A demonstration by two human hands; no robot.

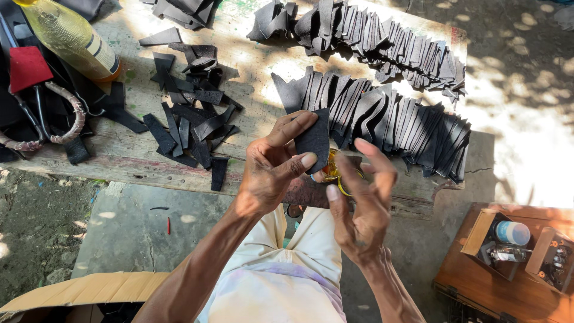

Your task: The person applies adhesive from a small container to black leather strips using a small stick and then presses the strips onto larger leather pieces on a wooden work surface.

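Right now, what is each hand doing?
Left hand: closed on a flat black leather piece.
Right hand: open, fingers spread, holding nothing visible.

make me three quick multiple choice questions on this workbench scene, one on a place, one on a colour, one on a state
1. Where does the bottle lie?
A. top left of the wooden bench
B. inside the wooden box
C. on the ground by the cardboard

2. What colour is the piece in the left hand?
A. red
B. black
C. yellow

3. How is the right hand?
A. clenched on scissors
B. flat on the bench
C. fingers spread, gripping nothing

Answers:
1 A: it lies tilted at the bench's top left corner.
2 B: the pinched piece is black, like the fanned rows of cut pieces behind it.
3 C: its fingers are apart beside the piece, closed on nothing.
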